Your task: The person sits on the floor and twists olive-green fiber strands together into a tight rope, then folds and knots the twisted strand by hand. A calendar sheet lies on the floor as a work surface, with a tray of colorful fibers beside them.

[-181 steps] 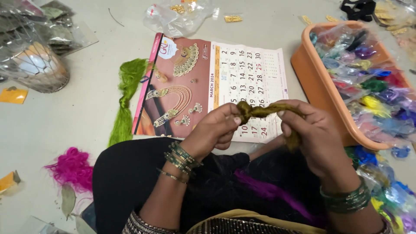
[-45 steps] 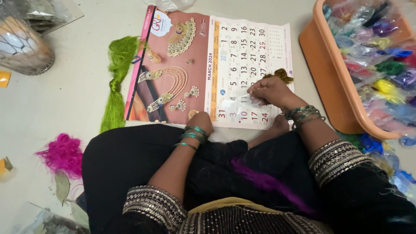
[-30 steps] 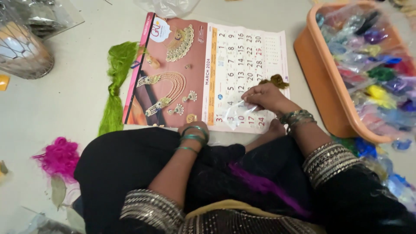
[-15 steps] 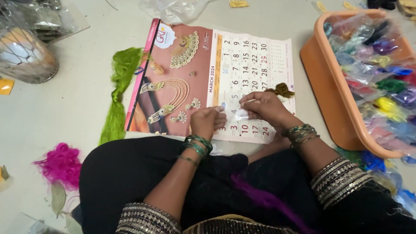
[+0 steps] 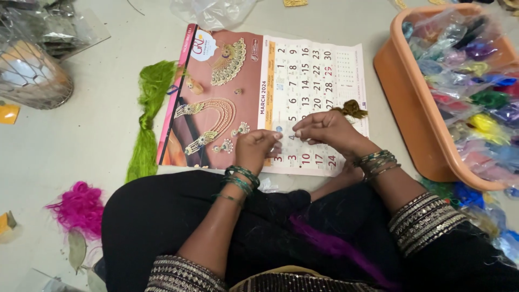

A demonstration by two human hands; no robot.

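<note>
Wire basket (image 5: 30,75) at far left on the pale floor (image 5: 92,140), with clear plastic packets (image 5: 65,30) behind it and an orange scrap (image 5: 8,113) just beside. Lower down, magenta thread tuft (image 5: 78,208) near the black-clad knee (image 5: 162,216). Green thread bundle (image 5: 148,116) stretched alongside the left edge of a wall calendar (image 5: 313,59) lying flat, jewellery picture on its left half, date grid on its right. Left hand (image 5: 258,150) over the calendar's lower middle, fingers curled, green bangles (image 5: 240,178) at the wrist. Right hand (image 5: 327,130) just beside it, fingertips pinched and meeting the left ones over the date grid, both seemingly closed on something tiny and pale; too small to tell what. Olive-brown thread knot (image 5: 351,109) lying on the calendar, touching the back of the right hand. Purple thread strand (image 5: 335,249) across the lap. Orange tub (image 5: 405,103) at far right, filled with bags of coloured thread (image 5: 476,81).
</note>
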